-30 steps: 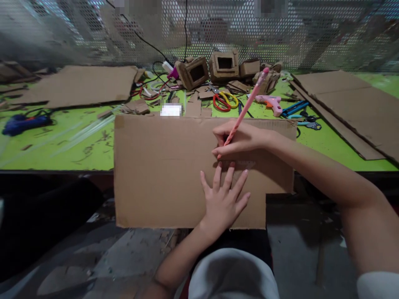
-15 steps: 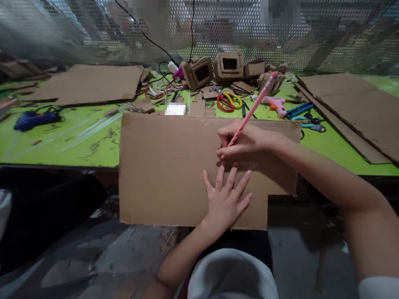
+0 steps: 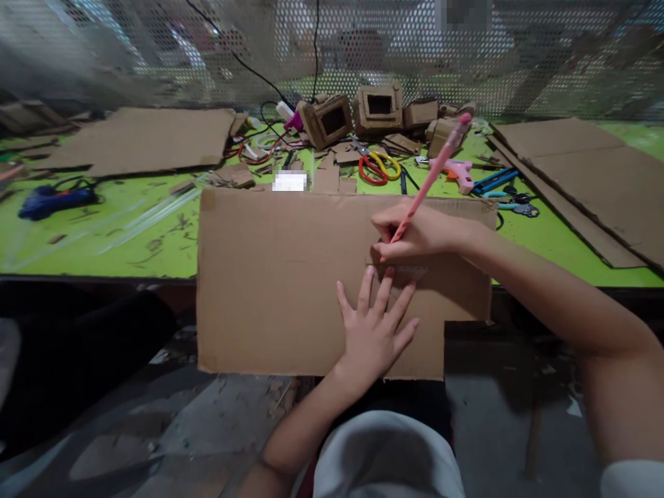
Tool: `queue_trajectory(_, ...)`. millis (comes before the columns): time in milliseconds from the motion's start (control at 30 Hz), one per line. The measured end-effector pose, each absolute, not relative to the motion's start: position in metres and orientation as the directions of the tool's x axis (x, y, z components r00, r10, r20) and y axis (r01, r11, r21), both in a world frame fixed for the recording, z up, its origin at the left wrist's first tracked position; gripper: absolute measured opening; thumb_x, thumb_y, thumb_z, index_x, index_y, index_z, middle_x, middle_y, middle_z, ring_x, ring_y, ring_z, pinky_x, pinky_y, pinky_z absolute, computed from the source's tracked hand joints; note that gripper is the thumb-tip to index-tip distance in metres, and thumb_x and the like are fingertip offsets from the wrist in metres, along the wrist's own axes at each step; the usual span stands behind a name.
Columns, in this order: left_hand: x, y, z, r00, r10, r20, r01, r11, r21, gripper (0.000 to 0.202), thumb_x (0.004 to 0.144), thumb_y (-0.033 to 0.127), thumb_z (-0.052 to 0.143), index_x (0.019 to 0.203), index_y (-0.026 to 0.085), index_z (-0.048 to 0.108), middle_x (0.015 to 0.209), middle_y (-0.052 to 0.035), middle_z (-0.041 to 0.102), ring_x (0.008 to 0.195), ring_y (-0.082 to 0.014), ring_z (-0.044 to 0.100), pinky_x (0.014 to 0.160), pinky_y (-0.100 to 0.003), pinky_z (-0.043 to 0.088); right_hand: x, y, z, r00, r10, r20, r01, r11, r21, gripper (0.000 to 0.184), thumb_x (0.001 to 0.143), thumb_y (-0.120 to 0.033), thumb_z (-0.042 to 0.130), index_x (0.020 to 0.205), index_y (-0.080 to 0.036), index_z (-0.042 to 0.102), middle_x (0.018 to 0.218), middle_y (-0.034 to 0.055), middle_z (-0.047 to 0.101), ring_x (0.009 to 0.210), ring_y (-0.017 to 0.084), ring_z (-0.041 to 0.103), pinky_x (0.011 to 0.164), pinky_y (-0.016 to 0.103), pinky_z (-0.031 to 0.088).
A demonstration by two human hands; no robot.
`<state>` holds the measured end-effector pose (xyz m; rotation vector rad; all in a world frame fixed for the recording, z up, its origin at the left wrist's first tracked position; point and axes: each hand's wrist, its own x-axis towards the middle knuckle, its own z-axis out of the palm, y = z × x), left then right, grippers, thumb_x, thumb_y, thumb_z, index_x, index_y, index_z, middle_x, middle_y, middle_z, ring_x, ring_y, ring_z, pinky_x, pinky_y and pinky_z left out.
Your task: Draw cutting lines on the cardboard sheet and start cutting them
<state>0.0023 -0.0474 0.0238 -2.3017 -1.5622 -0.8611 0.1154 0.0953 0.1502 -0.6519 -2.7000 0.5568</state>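
A cardboard sheet (image 3: 270,297) with a notch at its lower right lies across the table edge and my lap. My left hand (image 3: 371,335) presses flat on it, fingers spread. Under those fingertips is a clear, flat piece with a pointed right corner (image 3: 419,272), apparently a set square; most of it is hidden. My right hand (image 3: 422,232) pinches a pink pencil (image 3: 433,173), tilted with its eraser up to the right. The pencil's tip is down at the cardboard, just above my left fingertips, though my fingers hide the exact contact. A faint pencil line shows left of centre on the sheet.
On the green table (image 3: 160,238) are a blue glue gun (image 3: 57,200), a pink glue gun (image 3: 459,174), red-and-yellow scissors (image 3: 378,168), a blue cutter (image 3: 492,182) and pliers (image 3: 519,204). Small cardboard boxes (image 3: 381,111) stand behind. Large cardboard sheets (image 3: 575,155) lie at the right.
My right hand has slid a little to the right with the pencil, along the top of the clear piece. A short dark line now shows there. My left hand stays in place.
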Motion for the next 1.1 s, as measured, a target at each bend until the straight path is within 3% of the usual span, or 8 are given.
queue_trajectory(367,0.002,-0.048,0.026,0.264,0.771,0.579,0.897,-0.417,0.147,0.058,0.088,0.051,0.051,0.142,0.034,0.038,0.149,-0.0054,0.039,0.14,-0.0338,0.026,0.111,-0.066,0.002,0.166,0.088,0.15,-0.73,0.674,0.117,0.561,0.687,-0.462,0.028,0.072,-0.022,0.062,0.055,-0.018,0.04,0.048,-0.0071,0.04,0.048,0.006,0.032,0.047,0.022,0.022)
queue_trajectory(633,0.003,-0.048,0.026,0.259,0.763,0.592,0.894,-0.421,0.152,0.056,0.088,0.05,0.051,0.141,0.034,0.04,0.149,-0.0056,0.04,0.139,-0.0342,0.027,0.11,-0.066,0.004,0.186,0.08,0.141,-0.639,0.751,0.167,0.599,0.622,-0.505,0.03,0.074,-0.029,0.062,0.055,-0.018,0.041,0.049,-0.0052,0.046,0.047,0.007,0.039,0.046,0.021,0.023)
queue_trajectory(767,0.003,-0.048,0.026,0.261,0.762,0.593,0.896,-0.42,0.145,0.056,0.087,0.05,0.052,0.14,0.033,0.041,0.149,-0.0062,0.041,0.139,-0.0351,0.028,0.11,-0.067,0.003,0.176,0.079,0.137,-0.655,0.728,0.204,0.537,0.638,-0.552,0.03,0.077,-0.031,0.06,0.057,-0.018,0.042,0.051,-0.0042,0.048,0.049,0.007,0.041,0.048,0.021,0.026)
queue_trajectory(967,0.003,-0.048,0.026,0.268,0.757,0.595,0.898,-0.42,0.13,0.056,0.088,0.05,0.051,0.14,0.033,0.041,0.15,-0.0073,0.039,0.139,-0.035,0.027,0.11,-0.067,0.004,0.13,0.091,0.135,-0.778,0.569,0.267,0.399,0.775,-0.49,0.027,0.075,-0.026,0.058,0.058,-0.019,0.037,0.052,-0.0058,0.041,0.051,0.007,0.033,0.049,0.02,0.024)
queue_trajectory(1100,0.003,-0.049,0.027,0.267,0.774,0.574,0.901,-0.411,0.136,0.058,0.088,0.052,0.05,0.142,0.034,0.039,0.151,-0.0064,0.037,0.14,-0.0351,0.024,0.11,-0.068,0.003,0.101,0.096,0.133,-0.794,0.545,0.269,0.359,0.778,-0.516,0.027,0.071,-0.022,0.057,0.059,-0.02,0.033,0.053,-0.0067,0.038,0.053,0.007,0.033,0.051,0.02,0.024)
